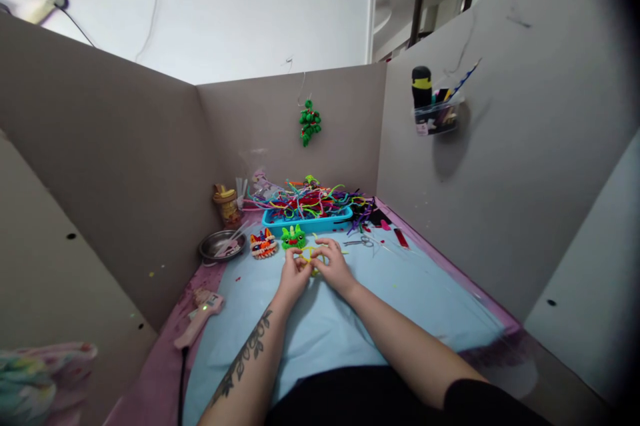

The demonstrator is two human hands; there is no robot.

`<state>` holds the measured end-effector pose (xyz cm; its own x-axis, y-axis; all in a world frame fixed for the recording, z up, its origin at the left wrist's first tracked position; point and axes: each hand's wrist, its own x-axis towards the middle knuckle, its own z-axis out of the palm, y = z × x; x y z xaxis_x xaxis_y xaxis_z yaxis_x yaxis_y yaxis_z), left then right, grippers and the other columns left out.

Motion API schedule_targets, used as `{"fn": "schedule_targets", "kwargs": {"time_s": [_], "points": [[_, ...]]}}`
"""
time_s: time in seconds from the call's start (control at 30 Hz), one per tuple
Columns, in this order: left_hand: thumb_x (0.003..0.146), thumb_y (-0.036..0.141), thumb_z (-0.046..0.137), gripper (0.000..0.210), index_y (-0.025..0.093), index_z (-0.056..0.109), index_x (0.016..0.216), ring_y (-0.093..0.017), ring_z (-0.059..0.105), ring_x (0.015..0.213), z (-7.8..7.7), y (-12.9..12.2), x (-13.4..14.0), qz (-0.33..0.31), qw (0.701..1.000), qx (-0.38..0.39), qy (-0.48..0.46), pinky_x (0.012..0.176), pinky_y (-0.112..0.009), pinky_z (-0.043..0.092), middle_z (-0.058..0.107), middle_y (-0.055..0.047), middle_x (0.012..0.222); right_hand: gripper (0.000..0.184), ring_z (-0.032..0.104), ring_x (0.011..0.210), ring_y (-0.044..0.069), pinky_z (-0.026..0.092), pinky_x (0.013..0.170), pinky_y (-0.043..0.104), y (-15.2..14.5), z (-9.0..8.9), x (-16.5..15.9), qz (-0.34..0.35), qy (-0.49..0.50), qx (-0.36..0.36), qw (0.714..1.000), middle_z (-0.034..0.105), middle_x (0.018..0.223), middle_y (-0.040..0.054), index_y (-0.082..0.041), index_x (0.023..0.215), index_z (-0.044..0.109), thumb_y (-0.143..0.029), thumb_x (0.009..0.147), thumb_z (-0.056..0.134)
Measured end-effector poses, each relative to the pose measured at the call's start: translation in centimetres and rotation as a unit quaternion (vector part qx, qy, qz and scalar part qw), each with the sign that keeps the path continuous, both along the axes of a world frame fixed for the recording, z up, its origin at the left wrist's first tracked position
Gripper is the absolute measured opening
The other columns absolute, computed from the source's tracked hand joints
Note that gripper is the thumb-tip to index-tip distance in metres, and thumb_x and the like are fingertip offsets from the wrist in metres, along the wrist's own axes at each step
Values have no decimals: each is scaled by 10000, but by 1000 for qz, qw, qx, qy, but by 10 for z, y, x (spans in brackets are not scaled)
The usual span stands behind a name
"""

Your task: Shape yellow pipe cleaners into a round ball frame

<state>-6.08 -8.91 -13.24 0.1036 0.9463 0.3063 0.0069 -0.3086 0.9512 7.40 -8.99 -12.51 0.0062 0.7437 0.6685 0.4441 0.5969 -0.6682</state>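
Over the middle of the blue-covered table, my left hand (pixel 296 271) and my right hand (pixel 333 267) meet around a yellow pipe cleaner (pixel 310 253) bent into an open, looped frame. Fingers of both hands pinch it from either side, and part of it is hidden behind them. Just beyond my hands sits a green fuzzy animal head (pixel 293 238) with dark eyes and a red mouth. An orange, white and purple fuzzy head (pixel 263 245) stands to its left.
A blue tray (pixel 307 225) heaped with coloured pipe cleaners stands at the back. Scissors (pixel 361 241) lie right of my hands. On the left are a metal bowl (pixel 223 247), a lidded jar (pixel 228 207) and a lit pink glue gun (pixel 201 321) with its cord. Grey panels surround the table.
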Motion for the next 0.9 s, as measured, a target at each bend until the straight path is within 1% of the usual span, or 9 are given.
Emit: {"fn": "schedule_targets", "kwargs": {"time_s": [0.13,0.2,0.3,0.4,0.47,0.6,0.7,0.83,0.9], "points": [[719,292,596,363,200,336,955,-46,403,436,1,-2,-1,-23,999,23,37,440,-159,275,472,84,570,175,475,1008,225,342,915,377,11,-10,2,-38,64,-77,994,532,965,55,-202,796,577,-242,635,631],[709,285,604,378,202,332,959,-43,397,434,2,-1,-2,-26,999,19,37,439,-158,279,474,83,586,192,496,969,224,356,897,372,16,-15,2,-37,90,-117,988,540,917,50,-196,792,576,-293,636,631],[694,276,617,393,205,335,959,-40,402,442,2,1,-3,-22,999,11,32,448,-158,294,468,82,609,203,501,1006,224,339,926,364,21,-20,4,0,113,-159,981,547,975,69,-190,711,616,-389,675,603],[705,263,602,383,205,330,969,-38,400,447,2,1,-4,-28,999,9,39,453,-159,303,462,80,626,299,488,1061,237,322,947,371,23,-20,5,40,118,-188,974,531,1086,103,-172,623,643,-460,686,594],[720,251,582,364,201,329,977,-41,405,453,3,0,-3,-36,998,17,54,454,-162,306,467,73,638,339,483,1073,247,330,940,384,24,-19,6,55,116,-198,972,529,1102,119,-160,587,642,-480,688,594],[748,240,543,311,194,352,989,-61,444,497,5,-5,-2,-38,994,51,85,474,-179,320,485,51,662,329,481,1077,250,344,930,393,24,-20,6,53,105,-192,974,542,1051,118,-158,561,633,-452,702,595],[747,254,548,312,193,363,990,-65,443,496,6,-7,-1,-31,994,55,87,475,-186,317,491,47,663,286,504,1027,237,350,924,394,23,-22,4,28,94,-171,980,551,988,98,-166,575,626,-415,712,591],[708,271,589,363,197,347,968,-52,406,447,5,-4,0,-40,999,1,34,445,-178,283,462,73,621,150,511,966,214,360,909,390,17,-17,3,-21,99,-90,991,559,923,61,-190,712,619,-338,697,608],[684,270,609,391,201,336,955,-53,416,451,3,0,-1,-48,998,-26,-7,457,-175,293,457,83,607,104,501,974,214,357,909,385,13,-11,2,-36,84,-54,994,556,929,61,-198,716,621,-299,702,603]]}}
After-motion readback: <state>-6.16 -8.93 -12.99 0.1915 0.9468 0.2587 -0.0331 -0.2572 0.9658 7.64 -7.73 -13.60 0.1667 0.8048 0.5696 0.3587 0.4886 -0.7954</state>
